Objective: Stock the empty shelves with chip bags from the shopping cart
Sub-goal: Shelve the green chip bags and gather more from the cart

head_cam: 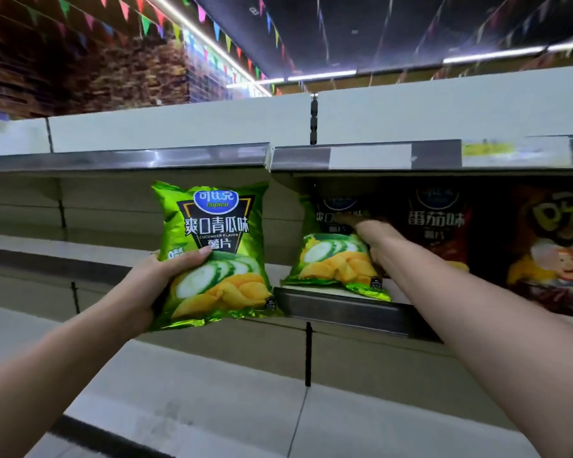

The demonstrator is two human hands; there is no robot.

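Observation:
My left hand [161, 279] grips a green cucumber-flavour chip bag [217, 226] by its lower left side and holds it upright in front of the shelving, left of the shelf joint. A second green chip bag [331, 259] stands on the middle shelf [344, 307] under the upper shelf's shadow. My right hand [377, 238] reaches into that shelf and is closed on this bag's right edge. The shopping cart is out of view.
To the right of the second bag stand a dark red tomato-flavour bag [438, 223] and an orange-brown snack bag [552, 252]. The upper shelf edge [361, 157] overhangs them. The shelf bays on the left [47, 233] and the lower shelf [212, 401] are bare.

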